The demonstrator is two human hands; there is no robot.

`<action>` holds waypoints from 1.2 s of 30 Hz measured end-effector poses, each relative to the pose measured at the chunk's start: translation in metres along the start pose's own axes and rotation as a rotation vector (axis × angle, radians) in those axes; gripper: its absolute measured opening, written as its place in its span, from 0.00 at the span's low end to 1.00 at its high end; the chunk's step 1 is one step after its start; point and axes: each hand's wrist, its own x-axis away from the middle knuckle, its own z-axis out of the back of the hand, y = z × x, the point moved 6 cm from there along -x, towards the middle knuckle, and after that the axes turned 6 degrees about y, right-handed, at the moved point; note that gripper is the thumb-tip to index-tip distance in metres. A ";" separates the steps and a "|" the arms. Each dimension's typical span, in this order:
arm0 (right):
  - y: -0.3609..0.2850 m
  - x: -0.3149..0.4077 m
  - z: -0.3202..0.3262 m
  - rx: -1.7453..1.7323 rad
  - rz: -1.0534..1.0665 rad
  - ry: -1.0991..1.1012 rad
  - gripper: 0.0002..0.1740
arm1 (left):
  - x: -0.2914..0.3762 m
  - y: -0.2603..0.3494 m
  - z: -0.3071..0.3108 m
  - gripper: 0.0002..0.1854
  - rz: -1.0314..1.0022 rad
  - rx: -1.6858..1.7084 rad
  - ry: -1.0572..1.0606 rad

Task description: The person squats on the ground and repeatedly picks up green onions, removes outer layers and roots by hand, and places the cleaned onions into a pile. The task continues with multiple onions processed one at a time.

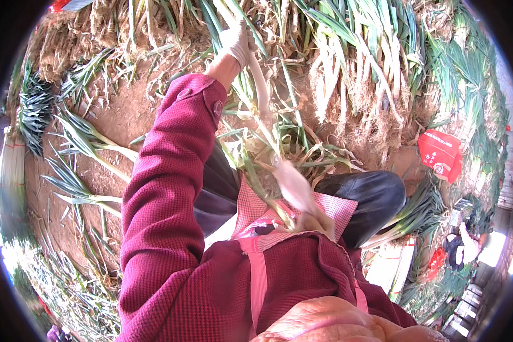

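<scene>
My left hand [238, 42], in a pale glove, is closed around a large green onion [260, 81] near the top. The white shank hangs down from it and its root end is blurred. Lower down, in front of my lap, my right hand [297, 186] is motion-blurred at the lower end of a pale stalk or strip [265, 130]; whether it grips this cannot be told. Loose leaves and dry husks [316, 147] lie between my legs, and a checked pink apron [335, 209] covers my lap.
Unpeeled green onions with roots [333, 81] lie across the top. Several cleaner ones [89, 145] lie at the left on bare soil, beside a tied bundle [13, 184]. A red bag [440, 154] lies at the right. Beyond is another person [464, 248].
</scene>
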 end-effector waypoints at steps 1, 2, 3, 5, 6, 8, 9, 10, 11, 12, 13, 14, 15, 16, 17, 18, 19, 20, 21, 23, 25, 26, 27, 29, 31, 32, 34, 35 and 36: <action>-0.002 0.003 0.010 0.027 0.064 0.067 0.11 | 0.007 -0.005 -0.004 0.16 0.016 -0.064 -0.004; -0.014 0.003 0.019 0.158 0.230 0.119 0.15 | 0.016 -0.013 -0.002 0.15 0.029 -0.139 0.057; -0.026 0.000 0.022 0.287 0.399 0.159 0.23 | 0.026 -0.020 -0.008 0.15 -0.013 -0.222 0.102; -0.053 -0.016 0.015 0.530 0.769 0.188 0.41 | 0.061 -0.027 -0.019 0.15 -0.361 -0.300 -0.031; -0.059 -0.027 0.012 0.532 0.814 0.199 0.44 | 0.082 -0.043 -0.022 0.16 -0.412 -0.254 -0.038; -0.070 -0.054 0.005 0.299 0.816 0.144 0.49 | 0.111 -0.072 -0.027 0.16 -0.303 -0.334 -0.083; -0.066 -0.067 0.005 0.117 0.674 0.094 0.46 | 0.128 -0.087 -0.033 0.16 -0.191 -0.215 -0.123; -0.060 -0.079 0.001 -0.008 0.594 0.079 0.32 | 0.149 -0.082 -0.031 0.16 -0.353 -0.202 -0.042; -0.054 -0.087 0.001 -0.023 0.532 0.124 0.20 | 0.168 -0.074 -0.027 0.16 -0.447 -0.197 0.031; -0.049 -0.089 -0.002 0.302 0.578 0.208 0.20 | 0.182 -0.053 -0.026 0.13 -0.615 -0.392 0.005; -0.042 -0.091 -0.003 0.462 0.595 0.226 0.18 | 0.191 -0.052 -0.023 0.11 -0.333 -0.119 -0.225; -0.039 -0.086 -0.009 0.538 0.755 0.163 0.15 | 0.206 -0.033 -0.017 0.11 -0.352 0.008 -0.220; -0.032 -0.085 -0.009 0.594 0.835 0.127 0.12 | 0.218 -0.018 -0.010 0.13 -0.302 0.091 -0.188; -0.025 -0.085 -0.009 0.629 0.898 0.097 0.11 | 0.226 -0.002 0.001 0.12 -0.228 0.117 -0.160; -0.022 -0.081 -0.007 0.615 1.030 0.067 0.10 | 0.234 0.013 0.013 0.12 -0.149 0.152 -0.143; -0.004 -0.098 0.002 0.392 0.670 0.045 0.10 | 0.248 0.035 0.028 0.11 -0.287 0.063 -0.110; 0.007 -0.106 0.005 0.427 0.521 -0.019 0.10 | 0.262 0.058 0.044 0.10 -0.447 0.007 -0.104; 0.014 -0.111 0.006 0.454 0.441 -0.012 0.10 | 0.268 0.073 0.062 0.11 -0.449 0.019 -0.062; 0.021 -0.116 0.010 0.442 0.317 0.027 0.10 | 0.271 0.088 0.080 0.12 -0.489 0.056 -0.045; 0.031 -0.122 0.006 0.272 0.124 -0.010 0.10 | 0.270 0.115 0.124 0.14 -0.567 0.018 0.049; 0.029 -0.123 -0.006 0.265 0.126 -0.044 0.10 | 0.254 0.132 0.176 0.14 -0.657 -0.089 0.221; 0.032 -0.122 -0.013 0.194 0.068 -0.089 0.12 | 0.238 0.139 0.209 0.15 -0.633 -0.086 0.292; 0.031 -0.120 -0.019 0.191 0.062 -0.111 0.12 | 0.221 0.146 0.238 0.16 -0.682 -0.078 0.247; 0.033 -0.114 -0.031 0.109 0.004 -0.230 0.13 | 0.188 0.146 0.316 0.15 -0.761 -0.088 0.366; 0.028 -0.109 -0.034 0.314 0.042 -0.234 0.17 | 0.156 0.129 0.406 0.15 -0.680 -0.142 0.592; 0.023 -0.107 -0.036 0.455 0.088 -0.222 0.18 | 0.147 0.112 0.449 0.15 -0.581 -0.253 0.708; 0.004 -0.102 -0.036 0.739 0.219 -0.211 0.20 | 0.137 0.081 0.512 0.19 -0.535 -0.547 0.875; -0.005 -0.102 -0.035 0.925 0.244 -0.208 0.21 | 0.136 0.069 0.535 0.23 -0.470 -0.702 1.006; -0.027 -0.096 -0.038 0.997 0.466 -0.206 0.24 | 0.131 0.070 0.535 0.25 -0.660 -0.854 0.952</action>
